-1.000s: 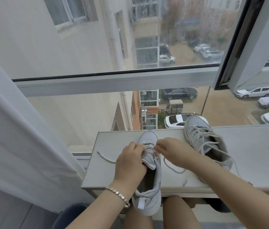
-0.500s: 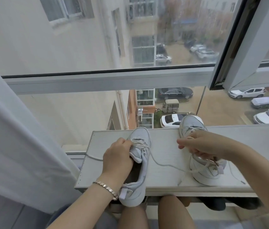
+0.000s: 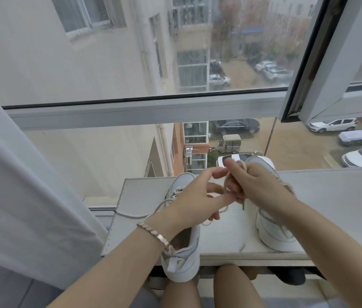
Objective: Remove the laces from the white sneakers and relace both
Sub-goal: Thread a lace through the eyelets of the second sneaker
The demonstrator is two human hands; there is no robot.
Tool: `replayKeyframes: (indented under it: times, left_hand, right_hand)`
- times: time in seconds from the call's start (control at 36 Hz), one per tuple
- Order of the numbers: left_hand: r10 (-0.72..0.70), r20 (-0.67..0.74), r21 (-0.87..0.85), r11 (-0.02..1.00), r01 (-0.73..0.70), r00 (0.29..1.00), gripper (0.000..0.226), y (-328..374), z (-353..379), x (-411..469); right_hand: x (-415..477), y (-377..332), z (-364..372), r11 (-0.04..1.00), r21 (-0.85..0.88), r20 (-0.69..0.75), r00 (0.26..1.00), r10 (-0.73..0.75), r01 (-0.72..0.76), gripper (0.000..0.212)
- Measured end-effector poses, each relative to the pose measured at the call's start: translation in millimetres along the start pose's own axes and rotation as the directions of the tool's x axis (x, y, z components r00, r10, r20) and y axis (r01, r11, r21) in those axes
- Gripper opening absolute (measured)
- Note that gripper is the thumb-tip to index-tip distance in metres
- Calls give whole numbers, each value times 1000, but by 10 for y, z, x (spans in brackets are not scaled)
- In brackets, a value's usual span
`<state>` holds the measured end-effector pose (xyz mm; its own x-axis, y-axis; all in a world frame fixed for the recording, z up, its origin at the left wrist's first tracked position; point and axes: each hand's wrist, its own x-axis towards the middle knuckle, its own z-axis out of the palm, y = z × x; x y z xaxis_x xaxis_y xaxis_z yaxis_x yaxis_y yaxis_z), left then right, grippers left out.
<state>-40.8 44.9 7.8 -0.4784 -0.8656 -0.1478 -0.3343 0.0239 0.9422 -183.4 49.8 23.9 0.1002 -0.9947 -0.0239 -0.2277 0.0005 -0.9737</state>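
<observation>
A white board [image 3: 331,207] runs along a window, with a curtain [image 3: 20,185] close on the left. The left sneaker [image 3: 182,261] lies with its heel hanging over the near edge. The right sneaker [image 3: 273,234] stands just inside that edge. Both hands meet above the gap between them. The right hand [image 3: 258,185] grips a bunched white lace [image 3: 226,181], and the left hand [image 3: 189,203] touches it with spread fingers. One lace end trails toward the board's left edge. Bare board stretches to the right.

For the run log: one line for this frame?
right hand: grips lace; left hand: fingers spread; left sneaker: partly unlaced; right sneaker: behind right hand
</observation>
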Motion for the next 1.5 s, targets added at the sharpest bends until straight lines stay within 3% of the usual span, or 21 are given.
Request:
replayKeyframes:
  times: [0.08,0.17,0.19,0.25,0.33,0.39,0.44,0.5,0.58,0.64,0.72,0.78,0.86,0.97,1.06,1.11,1.25,1.42,1.5]
  left_hand:
    - [-52,40,14,999,51,998,42,18,-51,47]
    - [35,-99,204,979,-14,994,10,60,-136,134]
    - [99,-177,300,953,-42,979,13,70,-179,172]
    - [231,-328,383,919,-94,916,19,95,-268,258]
    - [380,-496,374,905,-203,781,18,159,-381,361]
    - [433,-443,411,876,-251,785,20,177,-422,420]
    - [392,-229,423,864,-272,891,37,148,-398,439]
    - [276,-92,496,846,-196,957,52,55,-348,411]
    - [170,-283,673,736,69,944,33,-110,-272,284]
    - [112,-396,728,642,238,911,16,-193,-196,156]
    - [46,-366,852,417,315,929,36,-366,-42,-2]
    - [45,-399,855,380,354,916,51,-454,33,-80]
    - [97,-427,828,442,345,899,49,-563,91,-141]
    - [156,-466,706,658,261,871,26,-674,46,-238]
    - [208,-494,617,767,173,844,20,-754,5,-310]
    - [259,-516,601,789,130,816,20,-787,8,-345]
    - [240,-535,526,845,97,810,14,-787,8,-355]
    - [212,-548,462,883,82,809,11,-766,1,-350]
    - [217,-560,459,885,81,799,12,-773,15,-344]
  right_hand:
    - [2,-2,-94,997,68,-22,999,27,-25,35]
    - [2,84,-217,989,-149,-55,998,-7,-2,35]
    - [-2,124,-251,973,-233,-54,998,-12,-1,37]
    - [-20,209,-290,954,-296,-42,999,27,-38,38]
    - [-71,298,-266,956,-276,13,994,106,-98,39]
    - [-119,325,-228,945,-309,85,987,139,-106,36]
    - [-157,336,-186,957,-262,178,968,176,-125,32]
    - [-179,367,-136,970,1,221,946,235,-242,29]
    - [-166,438,-52,843,398,131,931,340,-363,22]
    - [-129,509,0,810,459,33,918,396,-366,17]
    - [-85,590,72,859,371,-55,914,401,-354,12]
    - [-75,614,134,874,341,-93,913,398,-347,13]
    - [-71,637,270,842,423,-82,911,404,-335,13]
    - [-81,660,432,739,636,-127,913,388,-225,9]
    - [-104,702,495,761,628,-161,930,331,-163,12]
    - [-117,728,536,764,629,-135,947,290,-144,23]
    - [-109,782,665,794,597,-168,950,262,-114,18]
    - [-84,811,760,664,741,-172,927,332,-101,13]
    - [-93,823,778,749,649,-185,927,327,-135,16]
